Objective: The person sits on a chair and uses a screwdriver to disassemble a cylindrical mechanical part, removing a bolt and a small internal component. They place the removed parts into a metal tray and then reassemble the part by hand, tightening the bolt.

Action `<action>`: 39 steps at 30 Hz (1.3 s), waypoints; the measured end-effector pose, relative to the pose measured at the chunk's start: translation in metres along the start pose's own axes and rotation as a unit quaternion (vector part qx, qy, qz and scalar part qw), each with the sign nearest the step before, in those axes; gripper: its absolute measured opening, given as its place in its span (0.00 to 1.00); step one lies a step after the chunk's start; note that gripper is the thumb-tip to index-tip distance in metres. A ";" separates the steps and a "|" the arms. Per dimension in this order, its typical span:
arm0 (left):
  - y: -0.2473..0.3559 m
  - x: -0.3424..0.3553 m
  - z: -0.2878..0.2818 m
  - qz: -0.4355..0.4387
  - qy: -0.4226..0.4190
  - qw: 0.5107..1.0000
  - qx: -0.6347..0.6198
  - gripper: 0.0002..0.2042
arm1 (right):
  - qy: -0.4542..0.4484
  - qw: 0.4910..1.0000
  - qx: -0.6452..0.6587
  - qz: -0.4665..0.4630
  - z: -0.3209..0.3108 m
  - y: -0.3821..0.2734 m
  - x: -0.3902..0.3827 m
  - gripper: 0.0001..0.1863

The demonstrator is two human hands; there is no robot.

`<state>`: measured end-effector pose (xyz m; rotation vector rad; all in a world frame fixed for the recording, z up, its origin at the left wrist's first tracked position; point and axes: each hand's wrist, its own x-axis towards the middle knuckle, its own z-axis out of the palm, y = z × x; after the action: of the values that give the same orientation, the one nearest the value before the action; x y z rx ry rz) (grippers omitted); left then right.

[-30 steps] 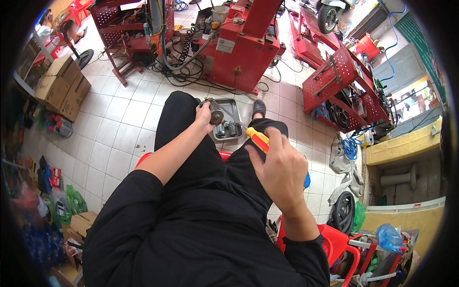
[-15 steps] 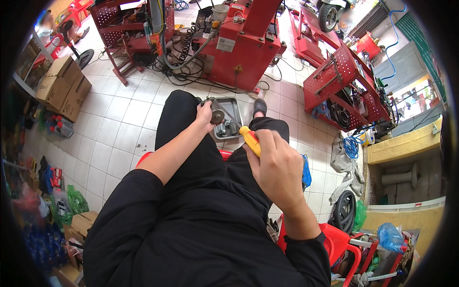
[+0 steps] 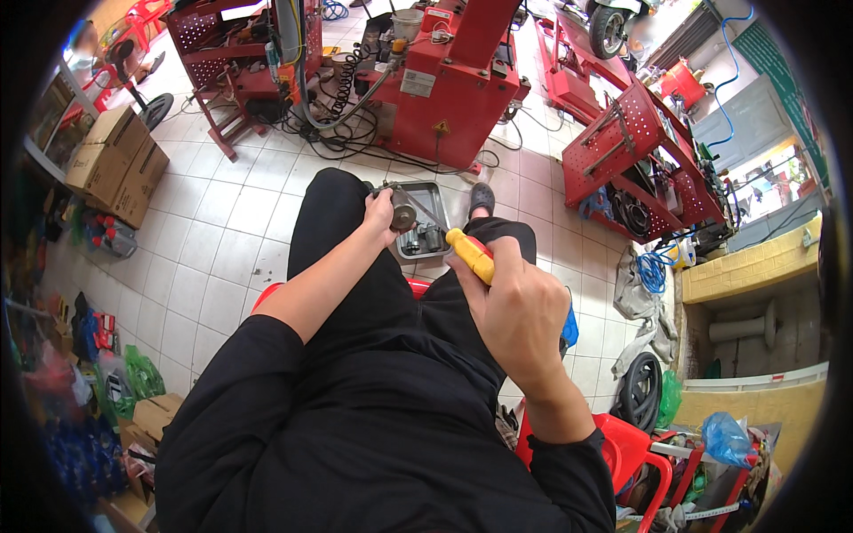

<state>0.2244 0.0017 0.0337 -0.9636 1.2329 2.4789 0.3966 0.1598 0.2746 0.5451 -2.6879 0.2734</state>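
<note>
Above my left thigh, my left hand (image 3: 380,213) grips a round metal part (image 3: 402,211). A screwdriver with a yellow and red handle (image 3: 471,254) is in my right hand (image 3: 516,315), its shaft running up-left to that part; whether its tip touches is too small to tell. Behind and below the part, a steel tray (image 3: 431,188) on the tiled floor holds several small metal pieces (image 3: 426,238); part of it is hidden by my left hand and leg.
Red machines (image 3: 444,111) with hoses stand ahead. Cardboard boxes (image 3: 115,164) are at left, a red rack (image 3: 635,160) at right. A red plastic chair (image 3: 631,444), a coiled blue hose (image 3: 653,271) and tyres (image 3: 640,391) lie around. Another person (image 3: 84,49) sits at far left.
Compared with a second ago, my right hand and the screwdriver handle are shifted slightly left, and the handle is turned, showing more yellow. My left hand stays nearly still.
</note>
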 end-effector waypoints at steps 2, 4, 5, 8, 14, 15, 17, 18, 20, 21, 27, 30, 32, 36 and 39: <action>0.000 -0.001 0.000 0.000 0.000 1.000 0.005 0.15 | -0.033 0.998 -0.033 0.049 -0.003 -0.005 0.000 0.16; 0.000 -0.002 0.000 -0.002 0.002 1.000 0.011 0.15 | 0.032 0.999 -0.031 0.016 -0.001 -0.004 0.003 0.15; 0.001 -0.002 0.000 -0.004 0.005 1.000 0.007 0.15 | 0.064 0.998 -0.030 0.000 0.000 -0.002 0.005 0.15; 0.001 -0.002 0.000 -0.008 0.008 1.000 -0.002 0.15 | 0.089 0.991 0.063 -0.079 0.002 0.004 0.011 0.16; -0.002 0.005 -0.002 -0.010 0.001 1.000 -0.002 0.15 | -0.019 0.999 -0.043 0.021 -0.005 -0.004 0.003 0.13; -0.002 0.007 -0.005 -0.010 -0.011 1.000 -0.004 0.14 | -0.047 0.992 -0.084 0.075 -0.005 -0.005 0.003 0.13; -0.003 0.012 -0.007 -0.009 -0.009 1.000 -0.008 0.14 | -0.005 0.995 -0.087 0.043 -0.004 -0.002 0.005 0.13; -0.001 0.005 -0.003 -0.010 0.003 1.000 -0.008 0.14 | 0.015 0.995 -0.090 0.028 -0.002 0.000 0.006 0.14; 0.001 -0.001 0.001 -0.011 0.011 1.000 -0.007 0.14 | 0.054 0.997 -0.036 -0.034 0.004 0.006 0.007 0.15; 0.002 -0.001 0.000 -0.010 0.008 1.000 -0.008 0.14 | 0.074 0.995 -0.007 -0.066 0.006 0.007 0.008 0.15; 0.000 -0.002 0.000 -0.012 0.007 1.000 0.002 0.14 | -0.066 0.997 -0.042 0.007 -0.002 -0.006 -0.001 0.18; 0.001 -0.002 0.000 -0.016 0.006 1.000 0.002 0.14 | 0.069 0.997 -0.002 -0.036 -0.001 -0.007 0.009 0.18; 0.001 -0.001 -0.001 -0.014 -0.005 1.000 0.002 0.15 | 0.094 0.990 0.038 -0.102 0.006 0.002 0.014 0.18; -0.004 0.011 -0.006 -0.008 -0.026 1.000 0.004 0.17 | 0.088 0.992 0.035 -0.086 0.006 0.001 0.010 0.17; -0.006 0.016 -0.007 -0.008 -0.030 1.000 -0.002 0.17 | 0.066 0.997 -0.034 0.024 -0.001 -0.006 0.007 0.17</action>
<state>0.2187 -0.0014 0.0165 -0.8908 1.1978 2.4791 0.3931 0.1519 0.2787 0.4266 -2.5743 0.2220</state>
